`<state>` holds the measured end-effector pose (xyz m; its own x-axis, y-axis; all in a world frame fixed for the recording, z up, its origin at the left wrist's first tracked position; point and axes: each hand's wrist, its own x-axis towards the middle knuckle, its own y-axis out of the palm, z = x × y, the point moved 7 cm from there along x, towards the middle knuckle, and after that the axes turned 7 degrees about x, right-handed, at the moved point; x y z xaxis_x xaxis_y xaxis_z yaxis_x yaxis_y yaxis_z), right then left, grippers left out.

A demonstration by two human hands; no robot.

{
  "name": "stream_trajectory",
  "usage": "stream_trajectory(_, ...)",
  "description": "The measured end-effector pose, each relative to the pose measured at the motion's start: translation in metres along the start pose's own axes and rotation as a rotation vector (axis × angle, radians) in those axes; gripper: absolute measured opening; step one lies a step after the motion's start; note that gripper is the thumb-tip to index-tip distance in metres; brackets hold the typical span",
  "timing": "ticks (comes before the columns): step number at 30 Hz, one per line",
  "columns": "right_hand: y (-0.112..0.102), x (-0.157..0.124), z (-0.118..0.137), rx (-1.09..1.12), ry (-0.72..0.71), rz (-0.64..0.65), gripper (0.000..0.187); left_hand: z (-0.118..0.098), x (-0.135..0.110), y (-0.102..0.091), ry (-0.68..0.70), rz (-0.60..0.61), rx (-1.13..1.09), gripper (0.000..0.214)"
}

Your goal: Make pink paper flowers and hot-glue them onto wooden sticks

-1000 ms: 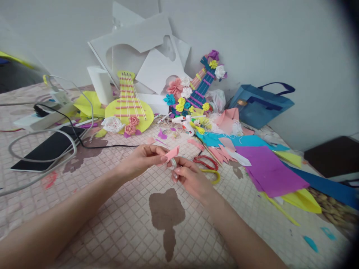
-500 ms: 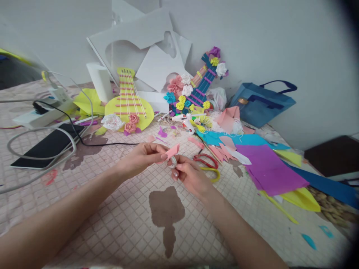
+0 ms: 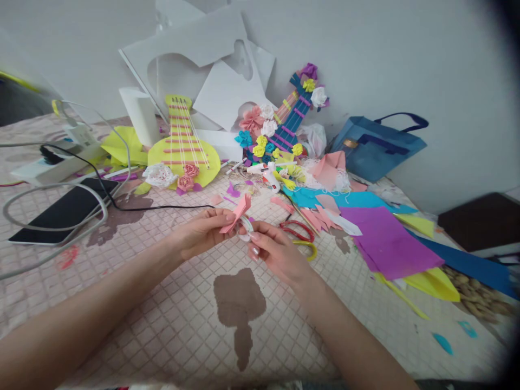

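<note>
Student: What do the two hands hold?

Tutor: The left hand (image 3: 207,230) has its thumb and fingers pressed together on a folded pink paper strip (image 3: 240,210), which tilts upward to the right. The right hand (image 3: 276,249) pinches a white ring-like piece (image 3: 245,236) between thumb and fingers.

Student: Where do these two pieces lie in relation to each other?

Tutor: Both are held above the patterned table surface (image 3: 187,330), between the hands. The strip overlaps the ring-like piece in this view; whether they touch cannot be told.

Student: What surrounds the right hand?

Tutor: Just beyond it are a red handle loop (image 3: 312,235) and a yellow handle loop (image 3: 314,252). Pink paper scraps (image 3: 320,218) lie farther back, near a purple sheet (image 3: 392,241) at the right.

Student: And the background?

Tutor: A yellow guitar-shaped piece (image 3: 160,151) with white strings leans at the rear left, pink flowers (image 3: 186,183) on its lower edge. A blue guitar-shaped piece (image 3: 290,127) with purple bars stands to its right. In front of the latter rests a white glue gun (image 3: 269,174); a blue bag (image 3: 361,154) sits farther right.
</note>
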<state>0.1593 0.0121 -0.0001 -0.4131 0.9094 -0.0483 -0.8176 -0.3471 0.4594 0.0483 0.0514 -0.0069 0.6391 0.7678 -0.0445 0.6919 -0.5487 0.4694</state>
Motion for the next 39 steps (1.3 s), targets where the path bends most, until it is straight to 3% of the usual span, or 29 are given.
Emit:
stream_trajectory(9,-0.004,0.002,-0.005,0.054,0.002,-0.075,0.016,-0.006,-0.003,0.001,0.049,-0.019,0.128,0.017)
stream_trajectory(17,-0.003,-0.001,0.004,-0.040,0.022,-0.010,0.016,-0.004,-0.001,-0.004,0.038,-0.011,0.069,0.013)
stream_trajectory(39,-0.003,-0.001,-0.001,0.122,0.050,-0.060,0.011,-0.009,-0.005,0.000,0.061,-0.013,0.152,0.016)
